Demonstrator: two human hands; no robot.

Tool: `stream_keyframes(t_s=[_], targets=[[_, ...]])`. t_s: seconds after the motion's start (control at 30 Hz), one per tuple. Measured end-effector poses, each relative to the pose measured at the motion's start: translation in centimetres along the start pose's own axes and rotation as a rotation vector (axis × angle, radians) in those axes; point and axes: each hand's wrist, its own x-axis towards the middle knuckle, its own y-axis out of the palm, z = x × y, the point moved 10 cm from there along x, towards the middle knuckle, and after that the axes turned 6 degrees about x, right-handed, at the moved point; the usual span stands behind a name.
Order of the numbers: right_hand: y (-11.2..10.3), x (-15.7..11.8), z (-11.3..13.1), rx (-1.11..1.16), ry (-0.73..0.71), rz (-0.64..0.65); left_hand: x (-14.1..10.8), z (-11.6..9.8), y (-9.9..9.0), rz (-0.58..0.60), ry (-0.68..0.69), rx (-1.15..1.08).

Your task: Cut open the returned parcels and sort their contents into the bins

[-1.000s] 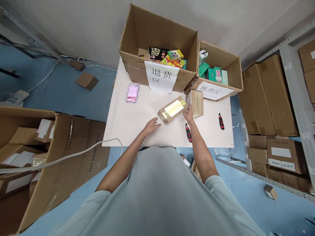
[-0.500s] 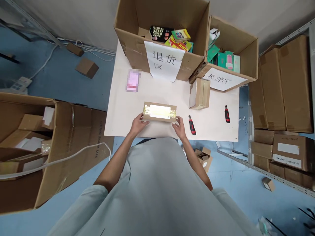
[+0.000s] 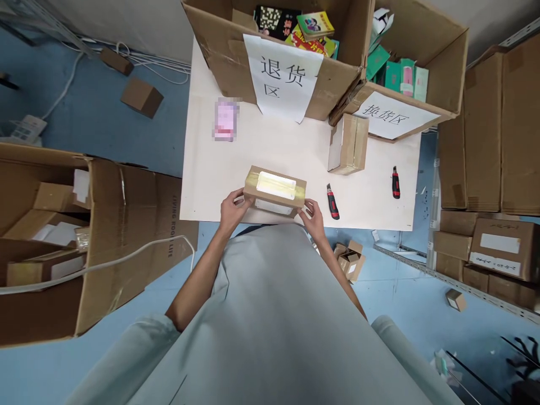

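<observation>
Brown oblong glossy-taped carton (image 3: 275,189) is gripped between half-curled left hand (image 3: 233,212) and right hand (image 3: 313,220)

On tbl (image 3: 202,169): 2 sm. ctns (image 3: 275,188) (image 3: 348,145), 2 lg. boxes (image 3: 223,64) (image 3: 442,48), 2 signs (image 3: 282,79) (image 3: 386,115), 2 knives (image 3: 333,202) (image 3: 395,183), 1 pink item (image 3: 225,120)

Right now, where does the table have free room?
Bare on the table: left front, between pink item and near edge; middle, between held box and large bin; right, between left knife and right knife. Crowded: back, with large bin, small bin, other box; front middle, around left hand and right hand.
</observation>
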Motion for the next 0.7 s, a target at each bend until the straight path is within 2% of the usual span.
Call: stream_keyframes(t_s=[0.13,0.23,0.33,0.43,0.6,0.7], targets=[[-1.1,2.1,0.6,-0.011,0.023,-0.075,-0.1,-1.3,0.0,-0.081,0.065,-0.005],[-1.6,4.2,-0.6,-0.047,0.106,-0.125,0.9,0.1,0.6,-0.087,-0.019,0.028],[-1.5,5.6,-2.0,-0.049,0.146,-0.118,1.7,2.0,1.3,-0.024,-0.083,0.040],[-1.5,5.2,-3.8,0.019,0.197,-0.084,1.3,4.0,1.5,0.029,-0.102,-0.015],[-1.1,2.8,-6.8,0.023,0.242,-0.010,-0.5,7.1,1.8,0.079,-0.155,-0.031],[-0.3,2.2,-8.0,-0.037,0.215,0.031,-0.7,7.8,2.0,0.073,-0.159,0.016]])
